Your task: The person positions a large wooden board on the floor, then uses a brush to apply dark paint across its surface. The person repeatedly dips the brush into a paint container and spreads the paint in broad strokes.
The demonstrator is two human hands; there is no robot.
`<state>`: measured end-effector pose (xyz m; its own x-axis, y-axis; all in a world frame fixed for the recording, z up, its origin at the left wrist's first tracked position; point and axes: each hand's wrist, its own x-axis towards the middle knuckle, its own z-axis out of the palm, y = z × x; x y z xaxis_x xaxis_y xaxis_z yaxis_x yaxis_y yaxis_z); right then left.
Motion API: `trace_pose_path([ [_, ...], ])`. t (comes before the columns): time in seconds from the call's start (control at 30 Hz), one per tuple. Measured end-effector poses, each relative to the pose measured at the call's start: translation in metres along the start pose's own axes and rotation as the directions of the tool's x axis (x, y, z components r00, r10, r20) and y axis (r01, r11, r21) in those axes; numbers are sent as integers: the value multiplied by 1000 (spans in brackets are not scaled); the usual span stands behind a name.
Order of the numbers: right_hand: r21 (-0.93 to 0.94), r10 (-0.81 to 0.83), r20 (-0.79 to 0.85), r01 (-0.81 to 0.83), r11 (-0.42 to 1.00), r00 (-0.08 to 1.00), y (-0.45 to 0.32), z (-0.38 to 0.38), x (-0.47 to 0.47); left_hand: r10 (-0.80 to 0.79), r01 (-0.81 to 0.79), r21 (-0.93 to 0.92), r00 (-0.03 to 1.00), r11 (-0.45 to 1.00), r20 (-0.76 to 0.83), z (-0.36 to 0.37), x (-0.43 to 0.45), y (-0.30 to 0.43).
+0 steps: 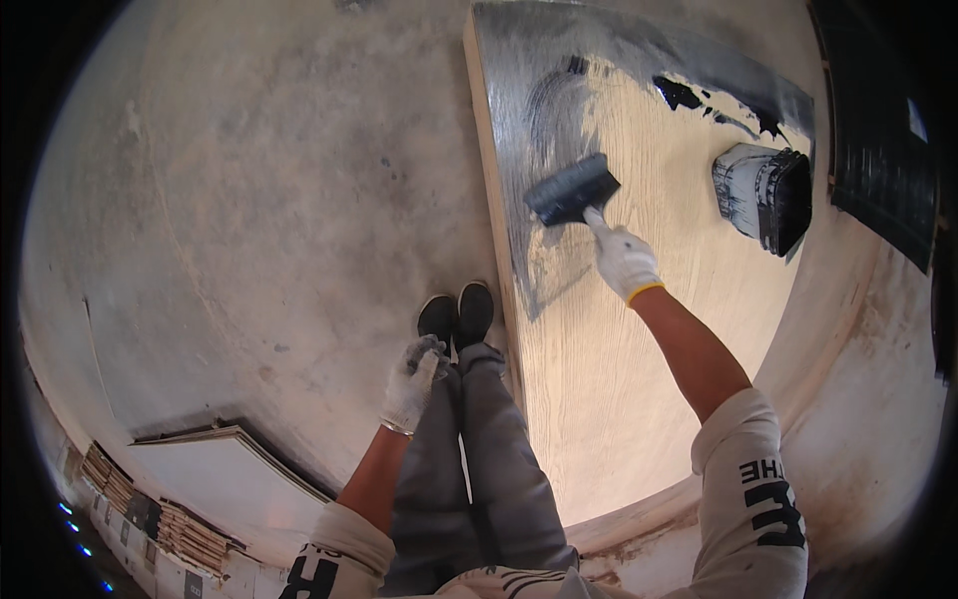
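Observation:
My right hand, in a white knit glove with a yellow cuff, grips the handle of a wide, dark-coated spreader. The spreader is over a large wood-grain panel, at the border of its dark-smeared part. Dark, shiny coating covers the panel's far and left edges, with black puddles near the top right. A white plastic bucket, streaked with black, stands on the panel to the right. My left hand, in a soiled white glove, is curled above my legs, left of the panel; whether it holds anything is unclear.
Concrete floor lies left of the panel, with my dark shoes close to its edge. White sheets lie at the lower left, near stacked wooden pieces. A dark, glossy panel is at the far right.

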<state>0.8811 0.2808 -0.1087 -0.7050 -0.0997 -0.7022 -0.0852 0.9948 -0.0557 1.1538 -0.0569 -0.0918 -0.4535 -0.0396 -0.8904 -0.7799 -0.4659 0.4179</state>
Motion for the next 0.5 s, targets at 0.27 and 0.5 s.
trace_pose_path([
  [0.27,205,208,-199,-167,965,958,-14,-86,99,27,-28,43,999,999,21,29,7,-2],
  [0.5,226,318,-257,-264,938,913,43,-93,145,50,-52,78,998,996,30,44,19,0],
])
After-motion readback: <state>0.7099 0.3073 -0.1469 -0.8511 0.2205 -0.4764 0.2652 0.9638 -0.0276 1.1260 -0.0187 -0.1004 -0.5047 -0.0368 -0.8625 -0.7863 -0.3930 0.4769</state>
